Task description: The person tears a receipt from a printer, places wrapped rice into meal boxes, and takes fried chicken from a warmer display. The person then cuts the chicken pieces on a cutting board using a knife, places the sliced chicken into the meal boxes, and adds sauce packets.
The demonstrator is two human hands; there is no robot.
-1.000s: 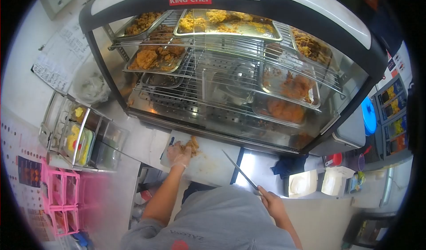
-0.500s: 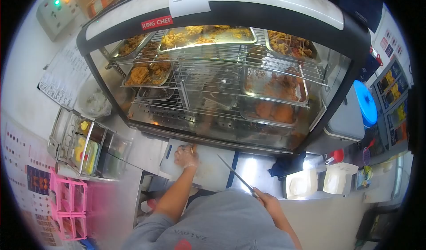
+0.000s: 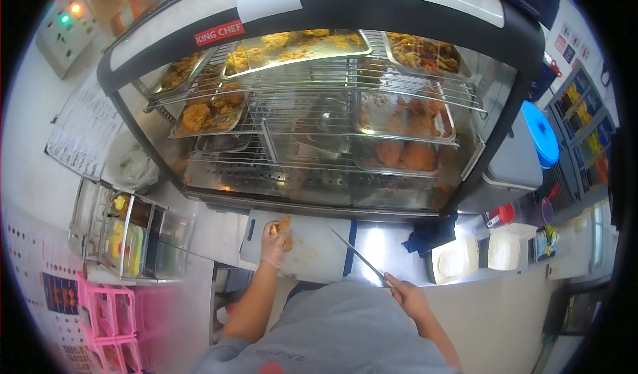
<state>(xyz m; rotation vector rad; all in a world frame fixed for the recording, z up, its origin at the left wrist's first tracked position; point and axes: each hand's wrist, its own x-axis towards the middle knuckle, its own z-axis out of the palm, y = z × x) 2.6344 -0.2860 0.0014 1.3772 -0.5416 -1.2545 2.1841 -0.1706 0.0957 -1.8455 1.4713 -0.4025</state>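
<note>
My left hand [image 3: 272, 244], in a clear plastic glove, is closed on pieces of fried chicken [image 3: 286, 231] over the left part of the white cutting board [image 3: 312, 254]. My right hand [image 3: 407, 294] is bare and wrapped round the handle of a long knife [image 3: 359, 258]. The blade points up and left, its tip over the board's right part. Crumbs and a faint stain mark the board's middle.
A glass display warmer [image 3: 312, 208] with trays of fried chicken stands just beyond the board. Open white boxes [image 3: 455, 260] lie at the right, near a dark cloth [image 3: 425, 236]. At the left are a topping container [image 3: 126, 238] and pink baskets [image 3: 113, 311].
My left hand has lifted and gathered the chicken, which earlier lay spread under it on the board. The knife stays in my right hand. The head view has shifted.
</note>
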